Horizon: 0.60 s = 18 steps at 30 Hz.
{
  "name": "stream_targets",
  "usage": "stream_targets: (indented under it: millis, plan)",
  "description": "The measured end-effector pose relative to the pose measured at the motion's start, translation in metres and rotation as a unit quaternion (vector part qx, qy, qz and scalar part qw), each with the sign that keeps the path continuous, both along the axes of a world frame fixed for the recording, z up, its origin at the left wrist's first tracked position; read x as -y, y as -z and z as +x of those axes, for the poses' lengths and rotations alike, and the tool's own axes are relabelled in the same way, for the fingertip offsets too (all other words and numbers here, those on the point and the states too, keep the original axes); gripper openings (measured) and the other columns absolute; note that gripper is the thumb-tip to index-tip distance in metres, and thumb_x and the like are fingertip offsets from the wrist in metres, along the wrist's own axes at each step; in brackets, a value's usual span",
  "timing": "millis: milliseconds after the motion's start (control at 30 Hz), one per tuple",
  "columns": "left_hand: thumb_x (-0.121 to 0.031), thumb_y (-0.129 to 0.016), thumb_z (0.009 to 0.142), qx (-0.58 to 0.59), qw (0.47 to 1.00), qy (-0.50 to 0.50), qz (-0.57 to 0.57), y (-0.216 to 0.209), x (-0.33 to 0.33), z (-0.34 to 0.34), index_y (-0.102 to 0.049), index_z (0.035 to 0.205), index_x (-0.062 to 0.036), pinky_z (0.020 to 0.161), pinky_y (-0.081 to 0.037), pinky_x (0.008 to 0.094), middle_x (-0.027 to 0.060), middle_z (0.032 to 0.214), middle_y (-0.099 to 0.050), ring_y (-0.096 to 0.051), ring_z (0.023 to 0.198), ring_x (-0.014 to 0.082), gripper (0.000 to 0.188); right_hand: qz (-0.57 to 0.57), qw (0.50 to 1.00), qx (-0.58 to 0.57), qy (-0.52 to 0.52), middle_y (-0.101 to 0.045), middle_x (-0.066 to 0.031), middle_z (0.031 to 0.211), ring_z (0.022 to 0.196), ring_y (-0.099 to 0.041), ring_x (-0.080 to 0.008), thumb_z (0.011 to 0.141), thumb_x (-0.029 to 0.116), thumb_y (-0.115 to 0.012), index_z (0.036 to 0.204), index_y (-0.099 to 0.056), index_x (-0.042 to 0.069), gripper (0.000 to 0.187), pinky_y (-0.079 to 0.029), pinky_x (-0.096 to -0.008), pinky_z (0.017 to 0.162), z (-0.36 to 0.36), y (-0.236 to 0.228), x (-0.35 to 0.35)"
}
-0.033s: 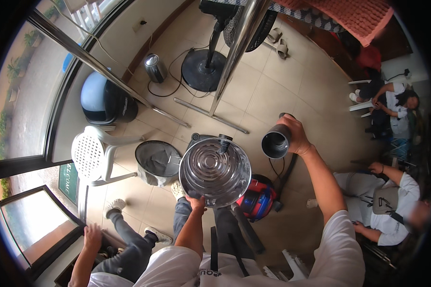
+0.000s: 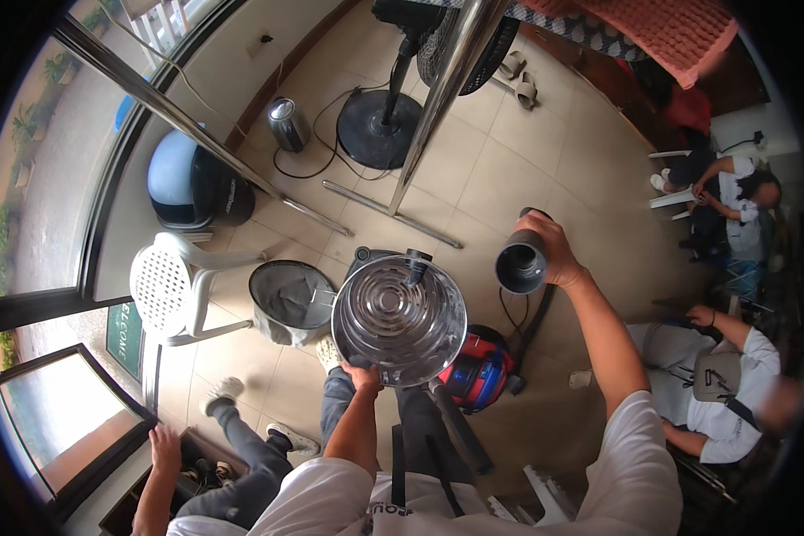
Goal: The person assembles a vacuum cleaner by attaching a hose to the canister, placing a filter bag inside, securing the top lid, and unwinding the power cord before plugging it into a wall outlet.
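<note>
At the near rim of the steel tank [image 2: 393, 353], grips with the fingers of the left hand [image 2: 364, 375] bent over the edge. Off to the right, wraps the curled fingers of the right hand [image 2: 552, 250] around a dark gray cylinder [image 2: 521, 268], hollow mouth toward the view, well apart from the tank. Holds the tank before the body, open side up, black fitting [image 2: 415, 266] at its far edge. Cannot tell, from this angle, about any contact between tank base and floor [image 2: 500, 179].

Seems, as a judgement, to be at a handling step: steadying the tank with one hand, presenting the cylinder with the other, both apart. Would call, for any next move, for a sure left grip and a controlled right wrist.

Farther out, needs care around the red-and-blue vacuum unit [image 2: 478, 371] just beside the tank, the gray filter bag [image 2: 286, 308] to its left, and the white plastic chair [image 2: 161, 286] beyond.
</note>
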<state>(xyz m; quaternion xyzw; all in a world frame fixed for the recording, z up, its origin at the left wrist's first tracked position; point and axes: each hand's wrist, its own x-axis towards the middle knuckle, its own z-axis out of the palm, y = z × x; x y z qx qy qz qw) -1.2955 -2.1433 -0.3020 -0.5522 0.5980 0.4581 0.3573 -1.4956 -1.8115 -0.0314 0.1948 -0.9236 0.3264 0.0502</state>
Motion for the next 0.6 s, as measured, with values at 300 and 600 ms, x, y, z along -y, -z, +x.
stream_targets:
  millis: [300, 600]
  plan:
    - [-0.003, -0.053, 0.069, -0.126, 0.932, 0.297, -0.167, 0.017, 0.065, -0.073, -0.01, 0.131, -0.0153, 0.085, -0.039, 0.042, 0.0231, 0.107, -0.051, -0.049, 0.1, 0.0375, 0.076, 0.121, 0.975, 0.184, 0.03, -0.057, -0.0113, 0.087, 0.081, -0.056, -0.0304, 0.054, 0.029, -0.075, 0.104, -0.042, 0.008, 0.064, -0.045, -0.0347, 0.07, 0.023, 0.054, -0.017]
    - [-0.009, -0.05, 0.074, -0.082, 0.847, 0.468, -0.239, 0.005, 0.118, -0.189, -0.02, 0.127, -0.014, 0.079, -0.043, 0.0419, 0.0213, 0.098, -0.056, -0.054, 0.092, 0.0358, 0.061, 0.313, 0.907, 0.272, -0.073, -0.054, -0.0116, 0.097, 0.096, -0.049, -0.0327, 0.052, 0.034, -0.068, 0.105, -0.047, 0.01, 0.062, -0.039, -0.0417, 0.085, 0.036, 0.127, -0.032]
